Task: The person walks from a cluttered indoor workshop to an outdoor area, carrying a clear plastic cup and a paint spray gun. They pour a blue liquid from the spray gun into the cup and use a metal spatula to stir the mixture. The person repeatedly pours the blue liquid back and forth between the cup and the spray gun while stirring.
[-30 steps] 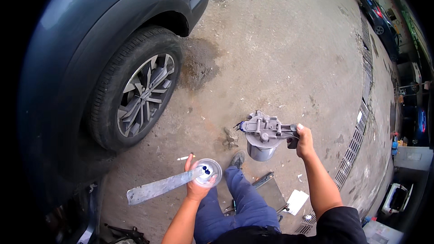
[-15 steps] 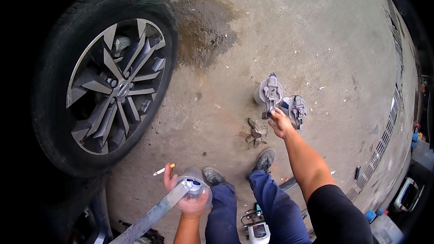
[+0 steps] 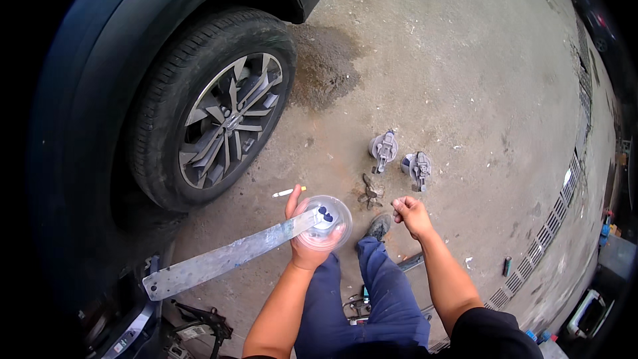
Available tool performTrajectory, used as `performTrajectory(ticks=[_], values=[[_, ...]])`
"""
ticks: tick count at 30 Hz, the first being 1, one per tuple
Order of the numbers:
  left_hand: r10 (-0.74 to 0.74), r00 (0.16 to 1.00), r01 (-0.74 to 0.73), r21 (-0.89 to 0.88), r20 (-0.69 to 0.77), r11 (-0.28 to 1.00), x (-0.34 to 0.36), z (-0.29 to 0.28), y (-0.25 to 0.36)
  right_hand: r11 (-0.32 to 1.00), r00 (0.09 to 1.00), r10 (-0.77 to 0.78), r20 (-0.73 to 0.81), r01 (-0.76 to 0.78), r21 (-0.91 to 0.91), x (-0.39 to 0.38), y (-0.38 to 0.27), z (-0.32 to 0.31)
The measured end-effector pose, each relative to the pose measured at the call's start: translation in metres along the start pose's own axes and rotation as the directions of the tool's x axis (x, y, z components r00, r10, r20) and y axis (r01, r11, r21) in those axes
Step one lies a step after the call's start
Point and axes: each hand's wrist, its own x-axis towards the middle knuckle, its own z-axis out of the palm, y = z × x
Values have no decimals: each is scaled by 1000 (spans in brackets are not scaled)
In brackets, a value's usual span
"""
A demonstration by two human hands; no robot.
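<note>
From where I stand, the person's left grip (image 3: 307,247) is closed around a clear plastic cup (image 3: 341,216), with dark blue dabs (image 3: 325,214) inside and a long metal strip (image 3: 229,262) slanting out to the left (a cigarette (image 3: 288,192) juts out by the fingers). The right grip (image 3: 412,218) has thumb and fingertips pressed together, near two grey-topped pots (image 3: 383,151) standing side by side on the concrete floor (image 3: 478,119).
</note>
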Motion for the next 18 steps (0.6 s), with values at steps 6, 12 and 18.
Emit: performTrajectory(ticks=[6, 12, 18], values=[[151, 986, -152, 9, 69, 988, 14, -43, 101, 690, 733, -575, 363, 673, -265, -182, -221, 39], [161, 980, -139, -177, 119, 974, -6, -79, 175, -3, 124, -736, 666, 983, -186, -336, -311, 128], [195, 977, -165, -263, 91, 951, -31, -116, 193, -166, 112, -615, 781, 949, -267, -397, -324, 143]])
